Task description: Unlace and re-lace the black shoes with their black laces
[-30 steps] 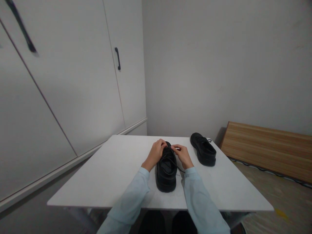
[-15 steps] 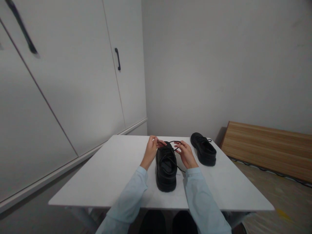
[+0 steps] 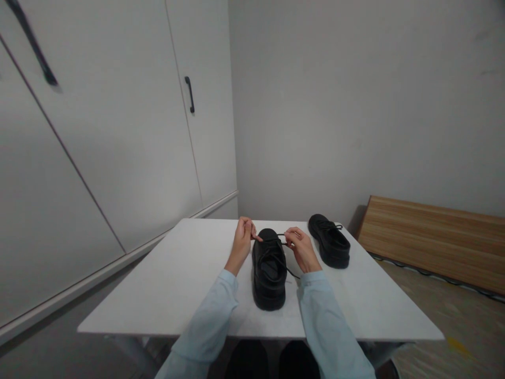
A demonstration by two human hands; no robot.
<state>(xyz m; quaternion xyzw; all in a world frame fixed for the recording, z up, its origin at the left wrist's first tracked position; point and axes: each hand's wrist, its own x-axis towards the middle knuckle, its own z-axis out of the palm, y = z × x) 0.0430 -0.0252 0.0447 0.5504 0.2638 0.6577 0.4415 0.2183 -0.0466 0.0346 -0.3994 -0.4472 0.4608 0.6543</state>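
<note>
Black shoe (image 3: 269, 297): low-cut, smooth and dark all over, rounded toe, thick sole, collar gaping upward. It stands upright on its sole on the white table (image 3: 165, 289), between your forearms, near the middle of the side closest to you. Toe points away from you, toward the wall; heel faces you. Long axis runs almost straight out from your body. Your right hand (image 3: 300, 246) pinches the black lace (image 3: 281, 235), strands spanning from the shoe's front to your fingers; a loose length trails right of the collar. Your left hand (image 3: 244, 237) is curled, one finger reaching the toe's left edge; cannot tell whether it grips lace.
</note>
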